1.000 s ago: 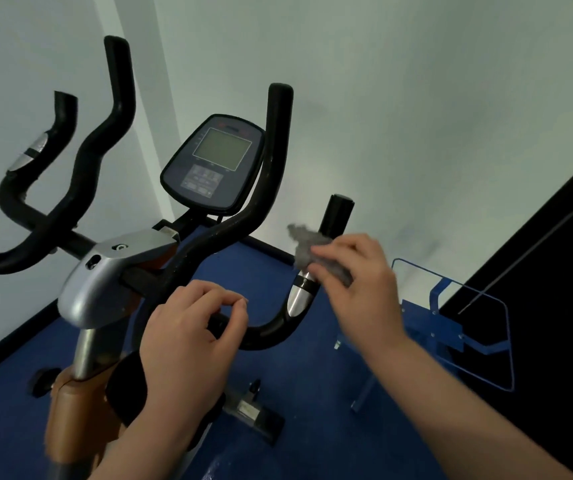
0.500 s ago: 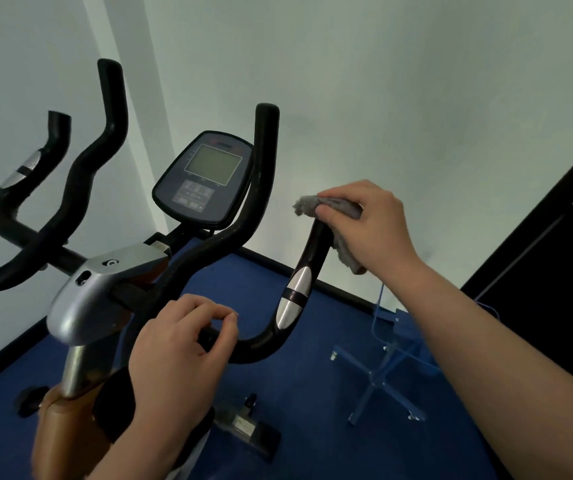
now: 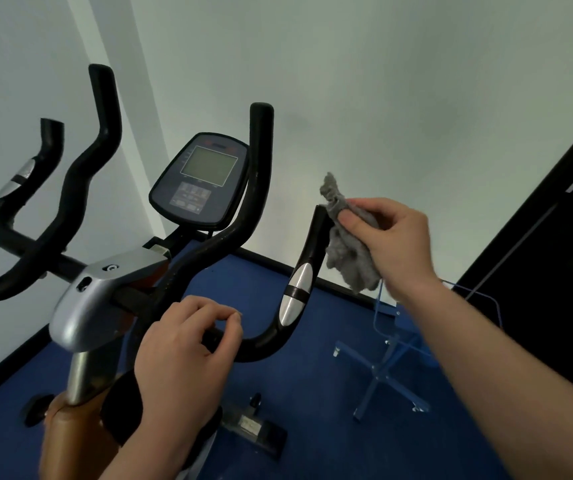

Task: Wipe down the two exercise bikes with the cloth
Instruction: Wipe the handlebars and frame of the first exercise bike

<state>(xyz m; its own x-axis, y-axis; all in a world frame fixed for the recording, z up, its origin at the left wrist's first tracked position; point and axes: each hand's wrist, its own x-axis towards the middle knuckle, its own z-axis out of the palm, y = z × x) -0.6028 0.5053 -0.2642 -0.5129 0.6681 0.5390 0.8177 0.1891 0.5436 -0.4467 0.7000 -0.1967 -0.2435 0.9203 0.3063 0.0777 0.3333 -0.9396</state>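
An exercise bike (image 3: 105,299) with black handlebars, a silver stem cover and an orange body fills the left and centre. Its console (image 3: 205,185) faces me. My right hand (image 3: 392,244) grips a crumpled grey cloth (image 3: 347,254) against the top end of the right handlebar grip (image 3: 312,244). My left hand (image 3: 184,358) curls round the lower bend of that same handlebar. A silver pulse sensor (image 3: 295,292) shows on the grip below the cloth. Only one bike is in view.
A blue wire stand on crossed legs (image 3: 385,368) stands on the blue floor (image 3: 312,410) at the right. White walls close in behind the bike. A dark panel (image 3: 555,254) runs along the right edge.
My right hand slid the cloth up the right grip from beside the silver sensor to its top end, and now holds it just off the tip. My left hand kept its hold.
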